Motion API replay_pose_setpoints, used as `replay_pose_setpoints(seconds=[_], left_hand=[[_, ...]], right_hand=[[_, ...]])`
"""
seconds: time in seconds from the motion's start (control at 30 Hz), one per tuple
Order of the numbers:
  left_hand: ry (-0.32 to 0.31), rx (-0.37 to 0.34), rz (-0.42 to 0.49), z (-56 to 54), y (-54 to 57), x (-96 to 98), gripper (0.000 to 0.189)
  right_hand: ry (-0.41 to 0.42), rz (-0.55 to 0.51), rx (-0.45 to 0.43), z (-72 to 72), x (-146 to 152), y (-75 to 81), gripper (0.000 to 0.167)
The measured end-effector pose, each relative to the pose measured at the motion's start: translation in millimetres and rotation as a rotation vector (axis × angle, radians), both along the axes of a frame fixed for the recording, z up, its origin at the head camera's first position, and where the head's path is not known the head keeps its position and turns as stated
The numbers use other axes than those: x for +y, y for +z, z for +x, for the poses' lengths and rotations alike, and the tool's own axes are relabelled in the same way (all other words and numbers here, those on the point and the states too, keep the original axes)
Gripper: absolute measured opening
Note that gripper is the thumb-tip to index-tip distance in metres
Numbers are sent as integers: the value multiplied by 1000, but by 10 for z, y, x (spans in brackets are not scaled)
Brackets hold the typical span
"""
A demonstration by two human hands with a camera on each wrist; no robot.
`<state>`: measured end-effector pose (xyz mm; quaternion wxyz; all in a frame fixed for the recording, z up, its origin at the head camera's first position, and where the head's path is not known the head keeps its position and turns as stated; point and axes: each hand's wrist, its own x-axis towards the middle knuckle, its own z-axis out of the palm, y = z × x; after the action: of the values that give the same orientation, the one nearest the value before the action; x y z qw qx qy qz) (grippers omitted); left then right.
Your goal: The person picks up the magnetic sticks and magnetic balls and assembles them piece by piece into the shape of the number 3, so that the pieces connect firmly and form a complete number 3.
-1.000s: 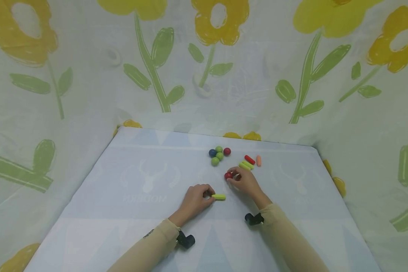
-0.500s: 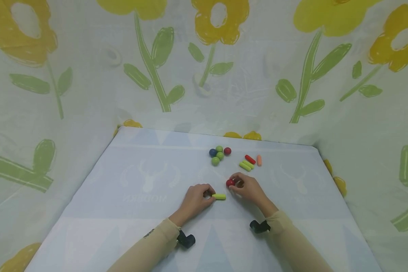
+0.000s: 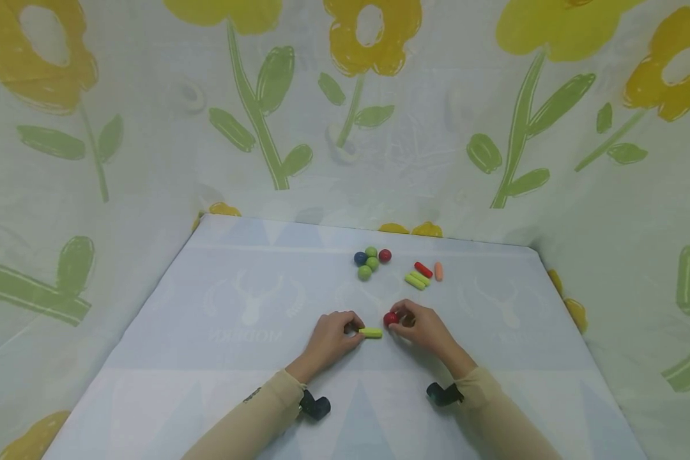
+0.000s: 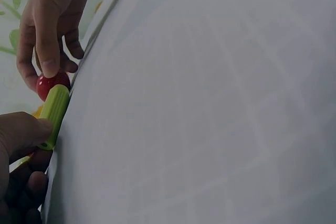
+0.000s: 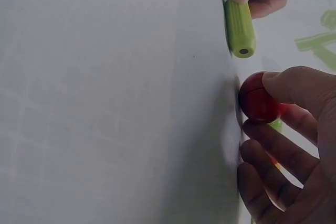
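Between thumb and fingers my left hand pinches one end of a ribbed yellow-green stick, which lies level and points right. The right wrist view shows a small dark hole in the free end of the stick. My right hand pinches a shiny red ball by thumb and fingertips, just right of and slightly beyond that free end. In the right wrist view a gap parts the red ball from the stick. Its other fingers lie loosely curled by the tabletop.
Farther back sits a cluster of green balls with a blue ball and another red ball. To its right lie two yellow-green sticks, a red stick and an orange stick. A flowered curtain surrounds the table.
My right hand has brought the red ball nearer to me and closer to the stick's free end, away from the sticks at the back. My left hand and its stick stay in place.
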<state>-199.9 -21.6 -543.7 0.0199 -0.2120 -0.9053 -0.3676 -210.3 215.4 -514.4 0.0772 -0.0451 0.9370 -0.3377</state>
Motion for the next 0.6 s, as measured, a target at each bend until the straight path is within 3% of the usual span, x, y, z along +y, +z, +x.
replay_pose_setpoints(seconds=[0.33, 0.6], left_hand=[[1, -1, 7, 3, -2, -7, 11], [1, -41, 14, -6, 19, 0, 12]], right_hand=[[43, -23, 28, 80, 27, -31, 29], [70, -20, 44, 102, 54, -31, 29]])
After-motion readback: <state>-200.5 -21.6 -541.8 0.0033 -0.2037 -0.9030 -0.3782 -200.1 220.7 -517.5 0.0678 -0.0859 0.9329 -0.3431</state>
